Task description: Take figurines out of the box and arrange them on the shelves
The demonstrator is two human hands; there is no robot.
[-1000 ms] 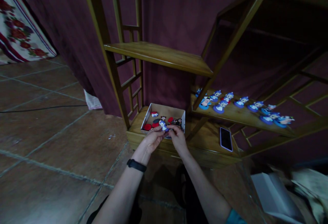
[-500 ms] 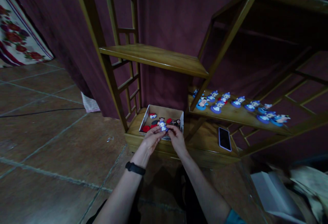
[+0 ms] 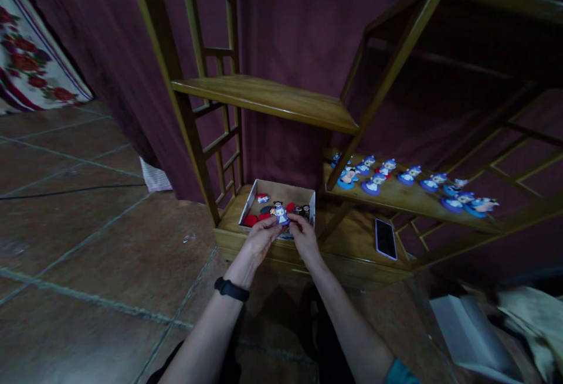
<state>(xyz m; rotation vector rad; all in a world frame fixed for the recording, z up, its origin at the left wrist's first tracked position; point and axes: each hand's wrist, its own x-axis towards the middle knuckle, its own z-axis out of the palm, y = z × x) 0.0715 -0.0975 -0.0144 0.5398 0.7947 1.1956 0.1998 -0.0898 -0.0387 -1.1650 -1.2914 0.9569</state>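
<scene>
A small purple-and-white figurine (image 3: 281, 215) is held up between both hands, over the front of a shallow cardboard box (image 3: 285, 186). My left hand (image 3: 262, 238) is closed on its left side, thumb and fingers at the base. On the other side, my right hand (image 3: 303, 236) pinches the base's right edge. Inside the box lie red and dark pieces, among them a red round piece (image 3: 250, 220) and a small red-white-blue figure (image 3: 263, 199). The hands cover part of the box's front.
Several similar figurines stand on a wooden shelf (image 3: 396, 196) to the right, one with a red base (image 3: 386, 167). A phone (image 3: 386, 238) lies on the lower board. Another shelf (image 3: 268, 99) juts out above the box. A white box (image 3: 475, 334) sits at lower right.
The figurine has turned slightly in the fingers and shifted a little to the right. Both hands stay in nearly the same place.
</scene>
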